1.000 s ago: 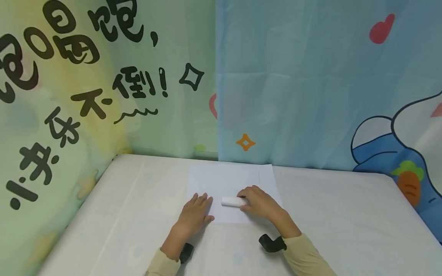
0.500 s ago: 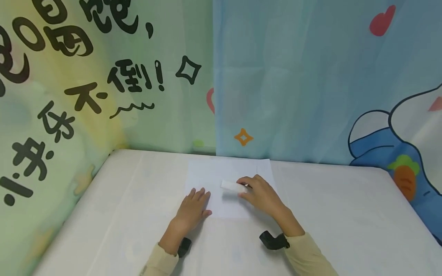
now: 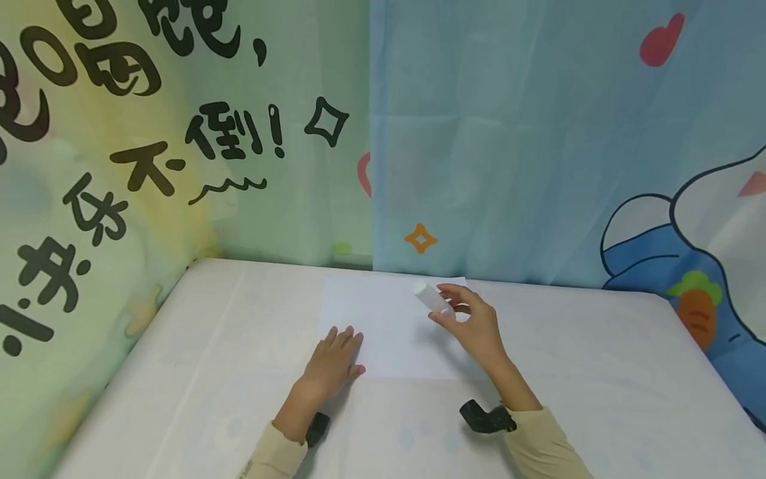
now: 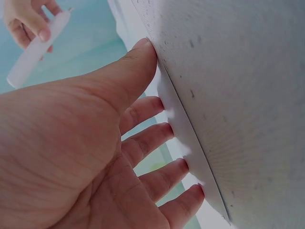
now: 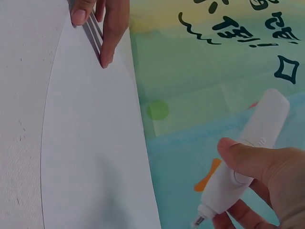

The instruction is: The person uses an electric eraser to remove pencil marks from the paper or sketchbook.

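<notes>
A white pen-shaped device [image 3: 428, 296] is held above the paper by my right hand [image 3: 479, 332], between thumb and fingers. In the right wrist view this device [image 5: 269, 117] has a thick body, a button and a narrow metal tip pointing down; it looks like an electric eraser. Thumb [image 5: 248, 160] and fingers grip it around the button area. My left hand [image 3: 335, 362] rests with spread fingers on the left edge of a white sheet of paper [image 3: 383, 306]. In the left wrist view, the fingertips of this hand [image 4: 109, 129] touch the sheet.
A white-covered table [image 3: 239, 372] extends around the paper on all sides. Behind it hangs a printed cloth backdrop [image 3: 509, 166], its lower edge meeting the back of the table. A black wrist camera [image 3: 487, 418] sits below the right hand.
My right hand has lifted the white device off the paper, moved right and tilted it upright from lying flat. My left hand has stayed on the paper. The head view has shifted slightly.
</notes>
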A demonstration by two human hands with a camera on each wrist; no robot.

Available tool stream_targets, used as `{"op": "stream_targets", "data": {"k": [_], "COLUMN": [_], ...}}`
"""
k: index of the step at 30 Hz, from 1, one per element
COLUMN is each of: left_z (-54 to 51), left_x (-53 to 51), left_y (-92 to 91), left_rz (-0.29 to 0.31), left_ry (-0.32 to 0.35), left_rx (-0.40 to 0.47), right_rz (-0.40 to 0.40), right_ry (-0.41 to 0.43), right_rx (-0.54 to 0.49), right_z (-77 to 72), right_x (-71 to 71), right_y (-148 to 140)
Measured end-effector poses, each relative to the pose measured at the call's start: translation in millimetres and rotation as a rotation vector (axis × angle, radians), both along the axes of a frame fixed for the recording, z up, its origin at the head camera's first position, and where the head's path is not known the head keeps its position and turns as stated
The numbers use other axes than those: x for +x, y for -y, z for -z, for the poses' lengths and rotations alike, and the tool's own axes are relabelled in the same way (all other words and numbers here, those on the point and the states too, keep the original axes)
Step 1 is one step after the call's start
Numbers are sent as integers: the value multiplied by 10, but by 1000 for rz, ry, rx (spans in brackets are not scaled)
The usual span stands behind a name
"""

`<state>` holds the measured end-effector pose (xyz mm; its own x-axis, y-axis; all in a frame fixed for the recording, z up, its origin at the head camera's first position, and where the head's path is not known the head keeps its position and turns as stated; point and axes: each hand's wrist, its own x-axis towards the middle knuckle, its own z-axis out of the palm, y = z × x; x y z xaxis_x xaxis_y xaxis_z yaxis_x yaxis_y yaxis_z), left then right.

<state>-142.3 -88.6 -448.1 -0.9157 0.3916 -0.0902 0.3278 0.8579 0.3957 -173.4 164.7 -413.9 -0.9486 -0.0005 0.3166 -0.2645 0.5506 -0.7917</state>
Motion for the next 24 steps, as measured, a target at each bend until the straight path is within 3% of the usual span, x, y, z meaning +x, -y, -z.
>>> {"op": "stream_targets", "data": {"k": [14, 24], "left_z": [6, -12], "left_x": [0, 7], "left_y": [-6, -7], "left_rz": [-9, 6], "left_ry": [18, -21], "left_rx": [34, 27], "right_rz": [50, 37], "right_ry": [42, 87], "right_rx": [-31, -183], "right_z": [34, 33], "right_x": [20, 38], "right_y": [-102, -162]}}
